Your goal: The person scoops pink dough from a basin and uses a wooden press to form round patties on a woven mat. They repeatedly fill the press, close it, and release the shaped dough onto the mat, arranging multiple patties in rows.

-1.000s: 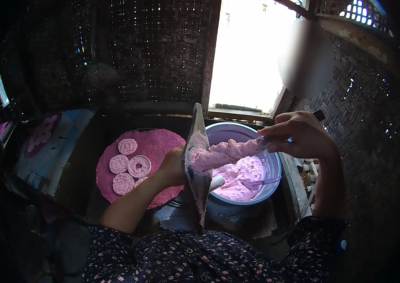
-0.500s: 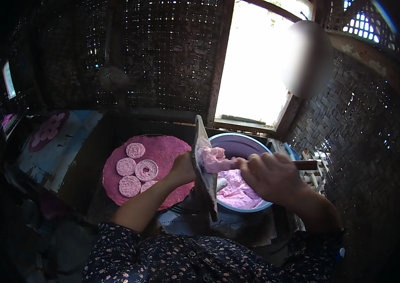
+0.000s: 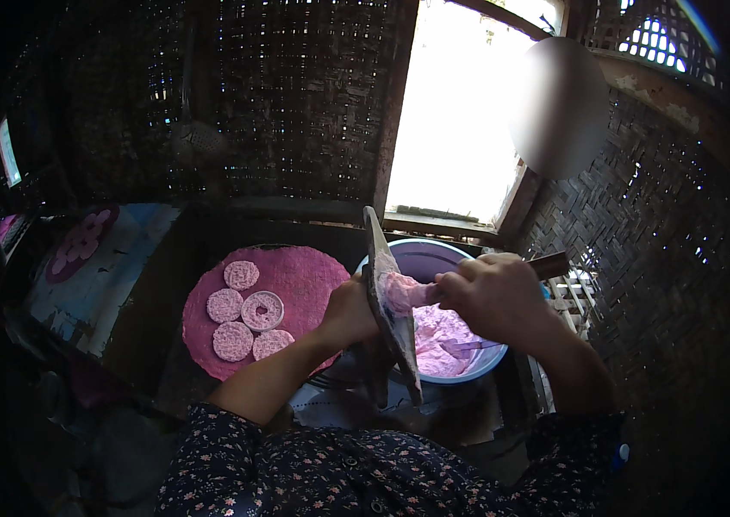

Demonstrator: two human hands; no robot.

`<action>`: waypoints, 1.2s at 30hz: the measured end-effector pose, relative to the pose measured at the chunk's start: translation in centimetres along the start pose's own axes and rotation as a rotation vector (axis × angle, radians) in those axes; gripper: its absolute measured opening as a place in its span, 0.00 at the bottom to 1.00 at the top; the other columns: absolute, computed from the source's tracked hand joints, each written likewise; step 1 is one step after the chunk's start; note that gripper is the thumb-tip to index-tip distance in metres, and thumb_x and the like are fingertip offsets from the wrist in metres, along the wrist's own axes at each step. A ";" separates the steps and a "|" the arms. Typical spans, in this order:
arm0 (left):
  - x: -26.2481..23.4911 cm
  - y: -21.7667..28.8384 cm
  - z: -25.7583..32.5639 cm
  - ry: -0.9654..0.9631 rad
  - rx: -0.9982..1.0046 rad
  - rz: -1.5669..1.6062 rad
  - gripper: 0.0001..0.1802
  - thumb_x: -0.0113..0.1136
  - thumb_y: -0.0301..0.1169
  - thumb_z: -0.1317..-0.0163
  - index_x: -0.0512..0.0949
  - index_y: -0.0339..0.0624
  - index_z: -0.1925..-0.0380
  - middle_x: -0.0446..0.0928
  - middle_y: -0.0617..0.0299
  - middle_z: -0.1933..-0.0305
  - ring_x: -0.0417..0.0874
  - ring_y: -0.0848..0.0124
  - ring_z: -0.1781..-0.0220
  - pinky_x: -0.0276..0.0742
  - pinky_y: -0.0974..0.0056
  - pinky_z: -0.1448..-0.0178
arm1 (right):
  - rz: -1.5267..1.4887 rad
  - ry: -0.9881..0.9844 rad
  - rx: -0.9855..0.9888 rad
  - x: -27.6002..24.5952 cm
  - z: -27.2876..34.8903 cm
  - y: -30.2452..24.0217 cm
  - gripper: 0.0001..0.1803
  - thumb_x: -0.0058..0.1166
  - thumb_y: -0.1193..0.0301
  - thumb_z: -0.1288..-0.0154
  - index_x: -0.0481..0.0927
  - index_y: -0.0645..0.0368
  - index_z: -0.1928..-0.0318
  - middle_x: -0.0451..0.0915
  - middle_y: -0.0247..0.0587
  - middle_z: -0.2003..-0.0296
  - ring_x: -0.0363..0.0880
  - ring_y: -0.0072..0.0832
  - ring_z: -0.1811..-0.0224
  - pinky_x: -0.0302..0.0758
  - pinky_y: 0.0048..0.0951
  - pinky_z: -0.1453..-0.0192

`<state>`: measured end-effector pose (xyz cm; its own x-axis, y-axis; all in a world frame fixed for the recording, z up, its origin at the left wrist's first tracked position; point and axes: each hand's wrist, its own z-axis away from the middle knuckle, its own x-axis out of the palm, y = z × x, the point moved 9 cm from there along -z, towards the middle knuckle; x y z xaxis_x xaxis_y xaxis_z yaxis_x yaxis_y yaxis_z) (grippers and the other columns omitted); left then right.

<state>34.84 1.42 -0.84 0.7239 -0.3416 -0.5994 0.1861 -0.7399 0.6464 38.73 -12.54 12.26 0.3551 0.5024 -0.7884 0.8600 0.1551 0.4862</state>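
Observation:
My left hand (image 3: 352, 313) grips a flat board (image 3: 401, 349) held up on edge, its fingers partly hidden behind it. A lump of pink dough (image 3: 398, 293) sticks to the board's right face. My right hand (image 3: 496, 297) is closed round a wooden-handled tool (image 3: 550, 264), whose working end is buried in the lump. Beneath them stands a blue tub (image 3: 460, 380) holding more pink dough (image 3: 438, 340). To the left, several textured pink discs (image 3: 232, 342) lie on a round pink mat (image 3: 318, 280), with a pale ring mould (image 3: 249, 322) round another portion of dough.
On the far left, a bluish surface (image 3: 128, 267) carries another dark pink mat (image 3: 105, 226) with pale discs. Woven walls (image 3: 296, 103) and a bright opening (image 3: 451, 112) stand behind. At the right is a pale slatted basket-like object (image 3: 574, 302).
The board has shifted slightly right and leans more. My right hand has turned so the tool's handle points higher. My left forearm now uncovers more of the nearest disc.

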 end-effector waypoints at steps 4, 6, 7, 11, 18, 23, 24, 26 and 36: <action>0.4 -1.3 -0.3 -0.068 -0.007 0.009 0.27 0.70 0.40 0.59 0.78 0.43 0.57 0.81 0.49 0.60 0.82 0.54 0.56 0.77 0.56 0.54 | 0.343 0.302 -0.285 -1.5 0.6 -5.5 0.05 0.52 0.68 0.45 0.74 0.56 0.72 0.68 0.27 0.80 0.71 0.22 0.76 0.66 0.26 0.73; 0.4 -2.9 -0.2 -0.084 -0.015 0.044 0.26 0.69 0.39 0.57 0.78 0.43 0.56 0.80 0.48 0.59 0.82 0.53 0.55 0.77 0.57 0.53 | 0.255 0.287 -0.220 -2.4 1.1 -3.3 0.05 0.53 0.68 0.43 0.76 0.54 0.70 0.66 0.26 0.80 0.70 0.20 0.77 0.66 0.24 0.72; 0.6 -4.2 -0.4 -0.127 -0.066 0.093 0.25 0.67 0.44 0.54 0.80 0.43 0.58 0.81 0.50 0.58 0.82 0.57 0.54 0.76 0.60 0.52 | 0.187 0.252 -0.111 -3.0 1.6 -1.5 0.03 0.53 0.68 0.42 0.77 0.51 0.69 0.67 0.25 0.80 0.71 0.19 0.77 0.67 0.25 0.73; 0.8 -6.4 -0.8 -0.154 -0.052 0.474 0.17 0.59 0.37 0.41 0.78 0.44 0.54 0.80 0.59 0.54 0.80 0.69 0.51 0.73 0.65 0.47 | 0.047 0.369 0.135 -3.9 3.4 4.2 0.09 0.63 0.63 0.47 0.79 0.51 0.69 0.72 0.30 0.81 0.75 0.25 0.79 0.71 0.30 0.76; 0.9 -4.2 -0.6 -0.314 0.035 1.157 0.12 0.56 0.27 0.39 0.74 0.40 0.55 0.76 0.62 0.55 0.75 0.74 0.52 0.69 0.67 0.43 | -0.368 0.242 0.220 1.9 3.9 5.1 0.11 0.64 0.60 0.47 0.82 0.52 0.67 0.80 0.33 0.77 0.80 0.30 0.77 0.74 0.31 0.72; -0.6 -5.3 0.2 -0.021 -0.058 0.459 0.27 0.66 0.37 0.50 0.74 0.40 0.49 0.79 0.51 0.56 0.82 0.61 0.54 0.75 0.62 0.50 | -0.369 0.077 0.181 0.3 3.1 5.7 0.11 0.61 0.59 0.43 0.83 0.52 0.68 0.81 0.36 0.77 0.81 0.29 0.77 0.75 0.31 0.71; -0.2 -4.6 0.2 -0.048 -0.007 0.336 0.27 0.66 0.37 0.49 0.74 0.40 0.49 0.79 0.54 0.55 0.82 0.64 0.54 0.75 0.63 0.50 | -0.359 0.011 0.168 0.1 2.5 5.8 0.11 0.61 0.59 0.43 0.83 0.52 0.68 0.81 0.36 0.78 0.81 0.29 0.78 0.75 0.31 0.71; 0.5 -2.9 0.5 -0.056 0.134 0.098 0.26 0.65 0.35 0.49 0.73 0.40 0.49 0.79 0.58 0.54 0.81 0.69 0.54 0.75 0.64 0.49 | -0.347 -0.125 0.164 0.1 1.4 6.2 0.12 0.61 0.58 0.43 0.83 0.54 0.68 0.80 0.36 0.80 0.81 0.28 0.79 0.76 0.30 0.72; 0.5 -0.5 0.7 -0.029 0.133 -0.031 0.25 0.66 0.33 0.52 0.75 0.42 0.51 0.79 0.52 0.57 0.82 0.56 0.57 0.77 0.61 0.52 | -0.209 -0.477 0.170 -0.2 -1.4 5.9 0.13 0.55 0.56 0.39 0.83 0.50 0.72 0.78 0.35 0.82 0.80 0.30 0.79 0.74 0.33 0.71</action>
<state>34.59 1.23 -1.79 0.6993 -0.3330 -0.6325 0.1167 -0.8198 0.5606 43.19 -10.49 15.77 0.2633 0.0280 -0.9643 0.9630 0.0512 0.2645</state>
